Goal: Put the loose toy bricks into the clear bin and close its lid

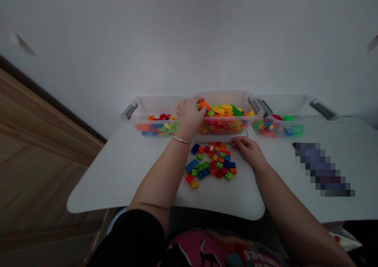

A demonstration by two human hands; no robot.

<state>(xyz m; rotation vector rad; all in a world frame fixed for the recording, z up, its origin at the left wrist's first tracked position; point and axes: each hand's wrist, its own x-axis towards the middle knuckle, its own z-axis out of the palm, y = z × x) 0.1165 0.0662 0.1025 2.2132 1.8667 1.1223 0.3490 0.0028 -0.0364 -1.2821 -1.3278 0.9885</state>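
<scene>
So the left hand [189,113] is dipped into the middle clear plastic bin [233,118], thumb and fingers partly curled around an orange toy building brick [203,105] on top of the heap. Can't tell if it's actually gripped or just touched. The right hand [249,151] is by the tabletop, fingers bent and tips bunched close together, just beside the loose bricks [203,165] on the white table [118,180]; can't make out anything between those tips.

Handling-wise, I'd bet that orange one is light, stiff plastic, kinda smooth but tough to break. Pinch it across two opposite side walls, imo, since the neighbours crowd it from below.
</scene>
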